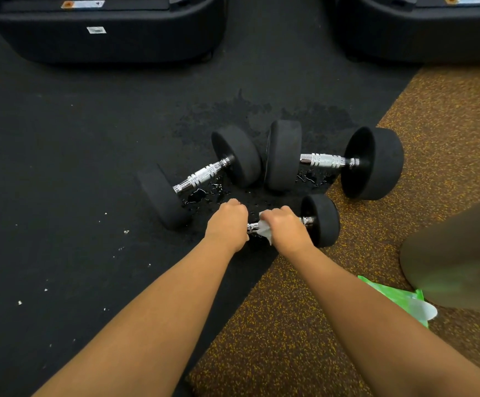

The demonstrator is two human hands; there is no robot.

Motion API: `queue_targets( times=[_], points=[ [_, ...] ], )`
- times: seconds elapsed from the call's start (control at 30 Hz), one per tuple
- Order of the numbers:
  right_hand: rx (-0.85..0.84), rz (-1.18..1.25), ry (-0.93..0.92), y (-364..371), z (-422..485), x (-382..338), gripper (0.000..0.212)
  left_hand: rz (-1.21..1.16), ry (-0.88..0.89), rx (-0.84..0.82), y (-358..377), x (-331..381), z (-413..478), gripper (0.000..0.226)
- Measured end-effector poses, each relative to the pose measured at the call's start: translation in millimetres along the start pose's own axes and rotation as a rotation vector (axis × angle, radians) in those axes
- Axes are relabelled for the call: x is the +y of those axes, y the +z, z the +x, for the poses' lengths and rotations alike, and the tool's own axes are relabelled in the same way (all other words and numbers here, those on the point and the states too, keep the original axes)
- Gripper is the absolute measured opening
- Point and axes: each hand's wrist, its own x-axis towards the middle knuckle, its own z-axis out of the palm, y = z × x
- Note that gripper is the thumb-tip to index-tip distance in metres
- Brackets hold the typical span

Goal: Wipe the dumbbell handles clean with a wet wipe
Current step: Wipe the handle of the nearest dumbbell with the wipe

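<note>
Black rubber floor (61, 167), speckled brown mat (290, 339)

Floor, two surfaces: black rubber mat (61, 167) at left and centre, brown speckled flooring (290, 339) at right, meeting in a diagonal seam.

- On the mat, centre: long dumbbell (201, 176), lying at an angle, beside a wet patch (204, 193) with standing droplets.
- Across the seam: large dumbbell (327, 161) and, nearer, small dumbbell (323, 222).
- On the brown flooring, near right: green wipes packet (396, 296).
- Left part of the mat: scattered white flecks (126, 231).
- Far edge: two black machine bases (104, 38).
</note>
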Motion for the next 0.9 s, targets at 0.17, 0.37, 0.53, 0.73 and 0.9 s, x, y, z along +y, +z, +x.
queue_targets(
  times=[0.17, 0.37, 0.53, 0.73, 0.9],
  points=[
    [-0.042, -0.068, -0.096, 9.2, 6.1, -15.7, 0.029, 0.006, 0.015, 0.027, 2.0, -1.1, -0.5, 0.047],
    [-0.019, -0.091, -0.045, 3.1, 1.0, -7.2, 0.023, -0.005, 0.011, 0.013, 1.3, -1.5, 0.3, 0.052],
    [0.03, -0.084, -0.029, 9.5, 1.5, -13.3, 0.021, -0.005, 0.014, 0.02, 1.7, -1.7, -0.6, 0.052],
    [-0.107, -0.07, -0.188, 12.8, 1.3, -12.9, 0.022, -0.009, 0.012, 0.032, 2.8, -2.7, 0.0, 0.051],
    [-0.067, -0.137, -0.231, 16.8, -6.1, -1.7, 0.028, -0.017, 0.005, 0.036, 2.5, -2.7, -0.4, 0.052]
  ],
)
